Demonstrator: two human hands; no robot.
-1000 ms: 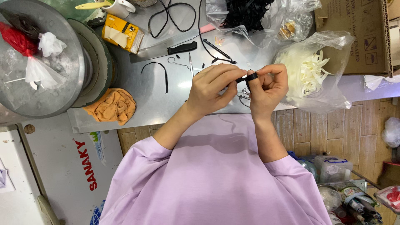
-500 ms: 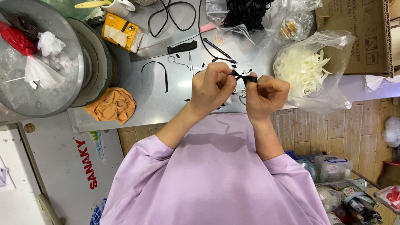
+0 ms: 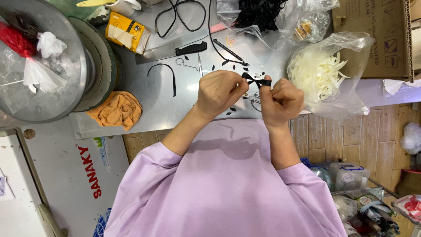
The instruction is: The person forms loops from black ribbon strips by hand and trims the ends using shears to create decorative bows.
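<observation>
One small black ribbon bow [image 3: 255,80] is held up between two hands, just above the near edge of the metal surface [image 3: 184,98]. The left hand [image 3: 220,90] is closed, its grip pinched on the bow's left side; the right hand [image 3: 281,99] is likewise closed, its thumb and forefinger pinching the bow's right end. Both forearms are seen coming out of lilac sleeves.

On the surface beyond the hands, one pair of small scissors [image 3: 191,65] is laid, with one curved strip of black ribbon [image 3: 166,74] just to its left and one black-handled knife [image 3: 173,51] behind it. Several small black ribbon offcuts [image 3: 232,66] are scattered near the hands; an exact count cannot be made. One loop of black cord [image 3: 177,15] is seen at the far edge.

Two clear plastic bags are counted to the right: one bag of white strips [image 3: 322,77], close beside the right hand, and one bag of black ribbon [image 3: 258,15] farther back. One cardboard box [image 3: 377,35] is stood behind the bag of white strips.

To the left, one orange cloth [image 3: 116,109] is crumpled at the surface's near edge, one yellow packet [image 3: 127,31] is laid farther back, and one large round metal lid [image 3: 41,66] is topped by knotted plastic in red and white.
</observation>
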